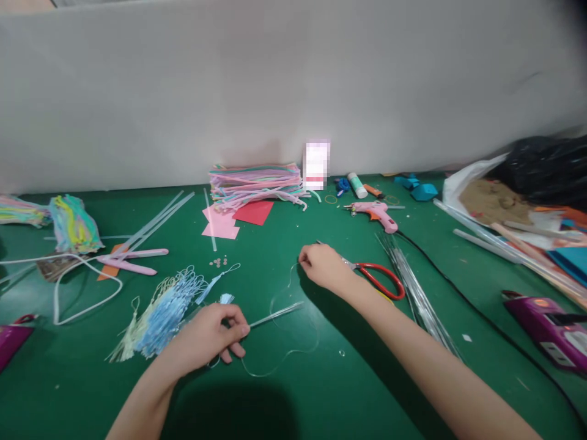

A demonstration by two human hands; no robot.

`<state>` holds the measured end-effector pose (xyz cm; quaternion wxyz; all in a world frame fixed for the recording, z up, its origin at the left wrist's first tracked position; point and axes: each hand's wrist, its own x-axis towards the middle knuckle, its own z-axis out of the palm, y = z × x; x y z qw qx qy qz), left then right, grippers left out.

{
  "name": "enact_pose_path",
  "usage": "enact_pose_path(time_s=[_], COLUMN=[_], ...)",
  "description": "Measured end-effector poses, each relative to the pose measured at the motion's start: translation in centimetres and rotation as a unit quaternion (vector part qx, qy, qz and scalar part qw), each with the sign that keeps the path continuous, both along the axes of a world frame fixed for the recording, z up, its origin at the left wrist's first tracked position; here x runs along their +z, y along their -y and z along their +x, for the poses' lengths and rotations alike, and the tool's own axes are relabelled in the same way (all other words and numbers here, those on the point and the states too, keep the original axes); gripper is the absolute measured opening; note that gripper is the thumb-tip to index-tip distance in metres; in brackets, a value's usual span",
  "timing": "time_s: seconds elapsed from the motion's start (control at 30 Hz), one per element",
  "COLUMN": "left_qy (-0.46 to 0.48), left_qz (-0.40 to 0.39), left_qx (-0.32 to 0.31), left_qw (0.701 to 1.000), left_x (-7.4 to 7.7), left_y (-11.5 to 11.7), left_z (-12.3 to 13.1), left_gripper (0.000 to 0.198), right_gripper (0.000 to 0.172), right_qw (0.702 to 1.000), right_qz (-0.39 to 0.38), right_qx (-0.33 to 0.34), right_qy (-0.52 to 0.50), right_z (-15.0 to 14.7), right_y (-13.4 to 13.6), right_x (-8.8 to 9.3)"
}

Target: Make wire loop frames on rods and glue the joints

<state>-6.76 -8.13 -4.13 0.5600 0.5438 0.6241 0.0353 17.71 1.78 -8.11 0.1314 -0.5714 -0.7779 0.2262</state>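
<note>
My left hand (213,336) is closed in a pinch on a thin clear stick (275,313) that points right over the green table (275,403). A small light-blue tassel (225,299) shows just above its fingers. My right hand (323,266) is closed on the end of a thin clear thread (279,360), which loops down across the table between both hands. Red-handled scissors (383,280) lie just right of my right hand. A bunch of blue and cream tassels (160,311) lies left of my left hand.
A pink glue gun (373,214), a stack of pastel pipe cleaners (257,183), pink and red paper (238,219) and a glue stick (356,184) lie at the back. Silver wires (415,287) lie at right, purple devices (548,327) at the edges, and a black bag (545,168) far right.
</note>
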Motion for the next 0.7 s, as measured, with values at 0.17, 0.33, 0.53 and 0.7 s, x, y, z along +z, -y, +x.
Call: enact_pose_path(time_s=[0.17, 0.33, 0.53, 0.7], left_qy=[0.058, 0.113, 0.243, 0.261], left_qz=[0.012, 0.02, -0.039, -0.019], left_qx=[0.021, 0.102, 0.277, 0.322], left_qw=[0.998, 0.988, 0.929, 0.91], left_x=[-1.2, -1.7, -2.8, -4.0], left_y=[-0.8, -0.1, 2.3, 3.6], left_z=[3.6, 5.7, 7.7, 10.1], left_gripper=[0.024, 0.025, 0.034, 0.046], right_gripper=[0.018, 0.018, 0.041, 0.042], right_qw=[0.993, 0.994, 0.966, 0.911], right_qz=[0.029, 0.06, 0.064, -0.109], right_qx=[-0.108, -0.093, -0.181, -0.223], right_qy=[0.041, 0.007, -0.176, -0.33], right_z=[2.9, 3.1, 3.1, 2.8], right_y=[1.0, 3.2, 8.4, 10.0], right_x=[-0.4, 0.3, 1.1, 0.2])
